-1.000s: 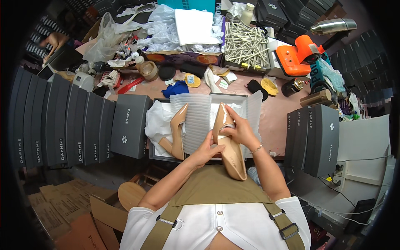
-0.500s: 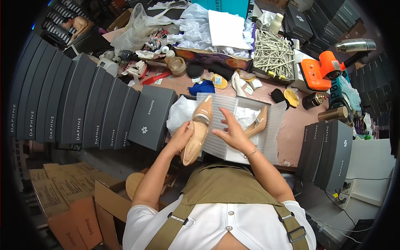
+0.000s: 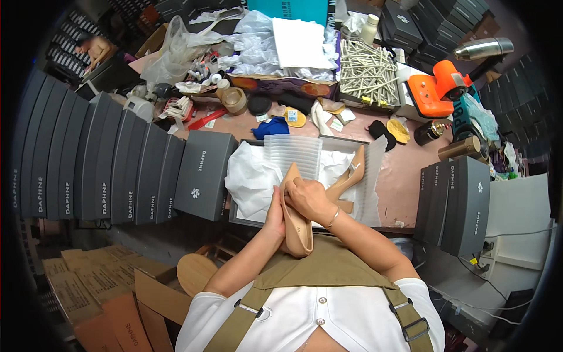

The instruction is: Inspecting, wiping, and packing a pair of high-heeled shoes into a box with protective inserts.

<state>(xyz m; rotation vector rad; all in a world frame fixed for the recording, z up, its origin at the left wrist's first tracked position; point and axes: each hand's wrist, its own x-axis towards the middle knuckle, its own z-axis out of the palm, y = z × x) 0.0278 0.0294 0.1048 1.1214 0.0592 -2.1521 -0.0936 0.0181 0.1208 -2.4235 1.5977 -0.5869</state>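
A glossy beige pointed-toe shoe (image 3: pixel 299 232) is tilted in front of my apron, toe pointing away and heel end toward me. My left hand (image 3: pixel 274 216) wraps its left side. My right hand (image 3: pixel 311 199) is closed over the shoe's front opening, fingers curled against its upper; the fingertips are hidden. Just beyond, the matching shoe (image 3: pixel 350 176) lies on its side in an open grey shoebox (image 3: pixel 249 222). White tissue paper (image 3: pixel 252 176) spills over the box's left part, and a ridged translucent packing sheet (image 3: pixel 293 154) sticks up at the back.
Upright dark grey shoeboxes line the left (image 3: pixel 132 176), and several stand on the right (image 3: pixel 463 205). Behind are a tray of paper sticks (image 3: pixel 368 73), an orange device (image 3: pixel 431 94) and a spray can (image 3: pixel 431 132). Cardboard cartons (image 3: pixel 73 287) lie at lower left. Another person sits far left.
The shoe has come down toward me, its toe now turned slightly left. My right hand, spread apart from it before, has closed onto its front. The head view has shifted slightly.
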